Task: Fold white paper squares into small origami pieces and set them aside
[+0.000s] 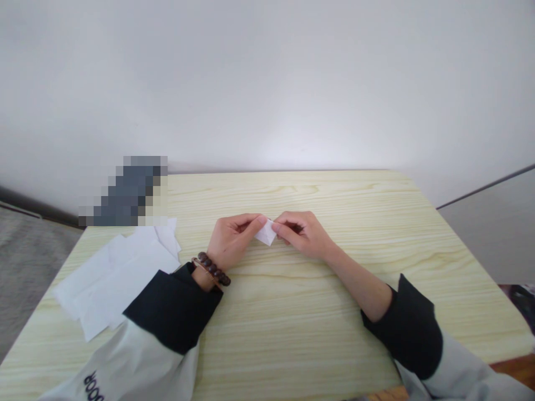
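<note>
A small folded piece of white paper [266, 234] is held between my two hands, above the middle of the table. My left hand [234, 236] pinches its upper left part between thumb and fingers. At its right corner, my right hand [303, 233] grips the paper in the same way, with the thumb on the near side. The fingertips behind the paper are partly hidden. A dark beaded bracelet [214, 269] circles my left wrist.
Several white paper sheets [125, 273] lie overlapping on the left side of the wood-grain table [284, 334]. Behind them is a dark, pixelated object [127, 192]. A pale wall [292, 83] rises along the table's back edge.
</note>
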{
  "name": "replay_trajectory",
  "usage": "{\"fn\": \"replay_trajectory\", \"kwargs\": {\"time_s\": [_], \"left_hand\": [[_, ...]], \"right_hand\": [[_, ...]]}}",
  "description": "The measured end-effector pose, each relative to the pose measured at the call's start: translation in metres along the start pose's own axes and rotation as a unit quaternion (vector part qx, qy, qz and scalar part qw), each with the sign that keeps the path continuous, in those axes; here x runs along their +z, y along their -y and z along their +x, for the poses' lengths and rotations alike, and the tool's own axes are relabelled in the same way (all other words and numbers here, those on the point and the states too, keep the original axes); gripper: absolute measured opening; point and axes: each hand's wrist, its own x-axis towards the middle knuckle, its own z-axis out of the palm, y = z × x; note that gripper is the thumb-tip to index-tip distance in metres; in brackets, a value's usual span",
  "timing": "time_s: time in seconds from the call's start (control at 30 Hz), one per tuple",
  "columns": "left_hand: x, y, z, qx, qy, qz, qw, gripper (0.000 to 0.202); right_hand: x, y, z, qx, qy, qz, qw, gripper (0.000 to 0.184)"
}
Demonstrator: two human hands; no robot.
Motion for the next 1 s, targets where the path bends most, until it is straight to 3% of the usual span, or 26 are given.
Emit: {"fn": "replay_trajectory", "kwargs": {"time_s": [0.2, 0.33, 0.47, 0.63, 0.87, 1.0], "left_hand": [[0.0024, 0.0023, 0.0021, -0.049, 0.052, -0.093, 0.993, 0.039], [0.0032, -0.0024, 0.0017, -0.078, 0.077, -0.056, 0.992, 0.033], [0.0028, -0.0049, 0.0011, -0.094, 0.067, -0.034, 0.993, 0.026], [0.0026, -0.0032, 0.0007, -0.11, 0.067, -0.039, 0.991, 0.03], [0.0053, -0.0063, 0.0, -0.046, 0.041, -0.017, 0.998, 0.038], [0.0052, -0.0027, 0.0007, -0.041, 0.036, -0.01, 0.998, 0.033]], "right_hand": [[0.0014, -0.0008, -0.0005, 0.02, -0.034, 0.018, 0.999, 0.023], [0.0015, -0.0016, -0.0003, 0.023, -0.04, 0.016, 0.999, 0.023], [0.0013, -0.0011, 0.0003, 0.015, -0.032, -0.007, 0.999, 0.024], [0.0012, -0.0012, 0.0001, 0.017, -0.035, -0.021, 0.999, 0.025], [-0.0002, -0.0007, -0.0004, 0.028, -0.018, 0.005, 0.999, 0.026], [-0.0001, -0.0006, -0.0003, 0.017, -0.007, -0.013, 1.0, 0.025]]}}
